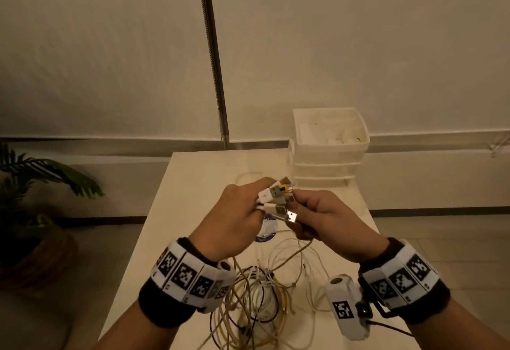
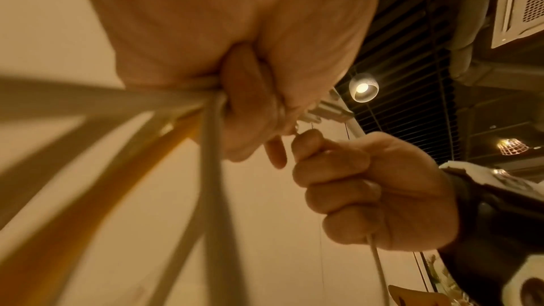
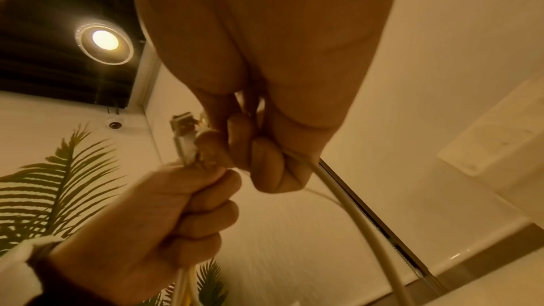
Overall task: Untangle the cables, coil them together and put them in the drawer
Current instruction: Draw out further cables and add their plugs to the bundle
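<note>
Both hands are raised above the white table (image 1: 190, 184). My left hand (image 1: 248, 206) grips a bundle of several white and yellow cables just behind their USB plugs (image 1: 277, 191), which stick out toward the right. My right hand (image 1: 309, 209) is curled round one white cable whose metal plug (image 1: 291, 216) meets that bundle. The cables hang down into a loose tangle (image 1: 256, 302) on the table. In the left wrist view the strands (image 2: 206, 171) fan out of my left palm and my right fist (image 2: 368, 194) holds a thin cable (image 2: 378, 271). The right wrist view shows my left hand (image 3: 176, 213) holding the plugs (image 3: 184, 139).
A white plastic drawer unit (image 1: 328, 153) stands at the table's back right, its top tray holding white items. A round purple-and-white disc (image 1: 266, 228) lies under my hands. A potted palm (image 1: 41, 184) stands on the floor to the left, a dark pole (image 1: 215, 60) behind.
</note>
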### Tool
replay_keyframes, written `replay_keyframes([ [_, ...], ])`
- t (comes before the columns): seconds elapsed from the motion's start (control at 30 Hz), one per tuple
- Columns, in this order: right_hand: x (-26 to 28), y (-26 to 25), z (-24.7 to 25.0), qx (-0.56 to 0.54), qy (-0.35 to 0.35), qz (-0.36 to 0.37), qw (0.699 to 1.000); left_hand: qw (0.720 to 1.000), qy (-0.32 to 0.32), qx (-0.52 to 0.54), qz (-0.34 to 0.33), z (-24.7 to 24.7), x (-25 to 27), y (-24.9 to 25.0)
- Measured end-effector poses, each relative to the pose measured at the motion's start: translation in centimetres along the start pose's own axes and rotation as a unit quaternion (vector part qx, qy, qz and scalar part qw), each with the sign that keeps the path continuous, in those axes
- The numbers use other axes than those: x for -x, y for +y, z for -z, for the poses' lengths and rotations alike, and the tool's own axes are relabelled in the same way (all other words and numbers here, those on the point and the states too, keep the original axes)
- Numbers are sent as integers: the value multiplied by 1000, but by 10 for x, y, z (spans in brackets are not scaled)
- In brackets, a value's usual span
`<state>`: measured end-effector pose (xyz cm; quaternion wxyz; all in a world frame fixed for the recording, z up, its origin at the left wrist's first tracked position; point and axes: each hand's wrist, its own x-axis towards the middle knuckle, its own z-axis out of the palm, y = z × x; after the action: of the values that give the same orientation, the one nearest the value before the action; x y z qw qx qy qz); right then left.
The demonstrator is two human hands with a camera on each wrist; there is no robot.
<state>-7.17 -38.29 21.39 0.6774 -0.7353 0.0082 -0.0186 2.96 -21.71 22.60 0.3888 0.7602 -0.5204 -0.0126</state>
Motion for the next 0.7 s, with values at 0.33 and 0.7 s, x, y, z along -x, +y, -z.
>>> replay_keyframes([
  [0.33, 29, 14, 16, -33, 20, -51, 998, 957, 248, -94, 122, 56, 3, -21],
  [0.7, 105, 64, 4, 75, 31, -105, 991, 965, 243, -28, 97, 69, 32, -31],
])
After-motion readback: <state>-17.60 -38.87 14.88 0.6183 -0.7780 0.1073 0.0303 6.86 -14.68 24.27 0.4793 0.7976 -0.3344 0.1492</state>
